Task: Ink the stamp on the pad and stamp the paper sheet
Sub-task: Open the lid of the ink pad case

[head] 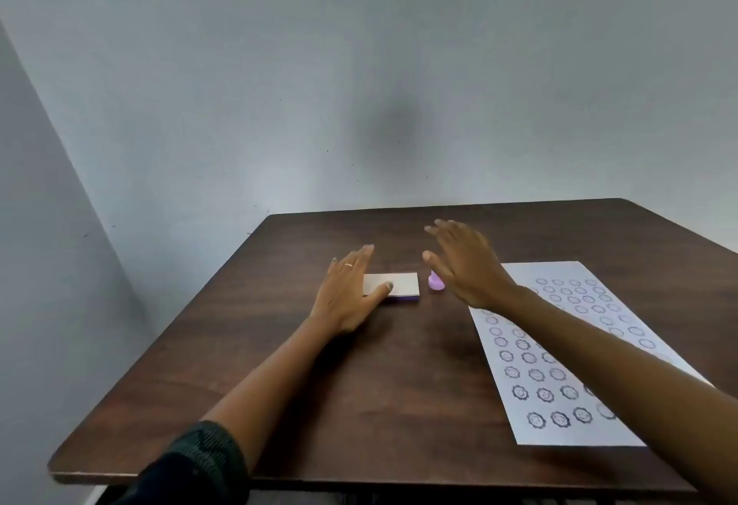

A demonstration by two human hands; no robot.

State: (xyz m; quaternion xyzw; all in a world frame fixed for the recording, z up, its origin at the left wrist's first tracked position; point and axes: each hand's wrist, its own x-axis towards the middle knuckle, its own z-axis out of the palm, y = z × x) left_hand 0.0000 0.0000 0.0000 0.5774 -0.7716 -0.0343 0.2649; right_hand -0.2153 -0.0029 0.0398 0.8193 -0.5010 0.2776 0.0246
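While the left hand [348,292] rests spread on the closed ink pad [393,286], the right hand [463,264] hovers spread and empty above the purple stamp [435,283], at three o'clock of the pad; a careless reach could topple it toward the paper sheet [567,352] on the counter [359,384].

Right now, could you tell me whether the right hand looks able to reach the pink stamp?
Probably yes. The right hand hovers open just beside the pink stamp, partly covering it, and nothing lies between them. The ink pad sits to its left.
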